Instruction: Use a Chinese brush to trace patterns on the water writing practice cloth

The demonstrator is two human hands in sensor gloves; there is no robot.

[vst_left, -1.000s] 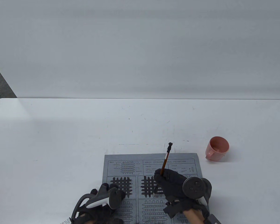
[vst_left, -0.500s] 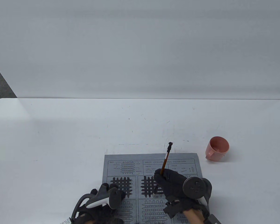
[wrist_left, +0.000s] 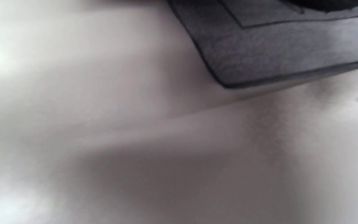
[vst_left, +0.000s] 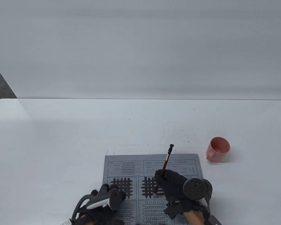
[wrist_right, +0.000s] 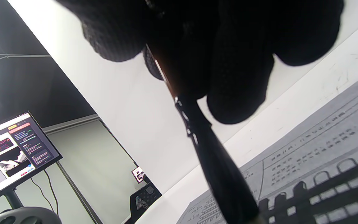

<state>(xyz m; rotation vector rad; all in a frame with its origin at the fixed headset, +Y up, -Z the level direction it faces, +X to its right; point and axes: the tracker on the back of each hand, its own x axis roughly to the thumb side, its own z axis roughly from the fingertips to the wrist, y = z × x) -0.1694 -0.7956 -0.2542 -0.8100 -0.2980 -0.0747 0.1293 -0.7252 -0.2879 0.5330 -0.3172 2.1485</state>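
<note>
A grey water writing cloth [vst_left: 128,159] lies at the table's front edge, printed with pattern squares; two upper squares carry dark wet grid strokes. My right hand [vst_left: 172,184] grips a Chinese brush [vst_left: 166,161] by its brown shaft, the tip down on the middle grid square. In the right wrist view my fingers [wrist_right: 238,62] pinch the brush [wrist_right: 216,161] above the cloth [wrist_right: 322,146]. My left hand [vst_left: 103,201] rests on the cloth's lower left part; its fingers are hidden under the tracker. The left wrist view shows only a cloth corner [wrist_left: 259,53], blurred.
A pink mug [vst_left: 219,150] stands on the white table [vst_left: 84,131] to the right of the cloth. A white backdrop rises behind the table. A monitor [wrist_right: 11,152] shows off to the side in the right wrist view.
The brush's top end has tilted slightly right and down, and the tip has shifted a little left on the middle grid square. The left hand has not moved.
</note>
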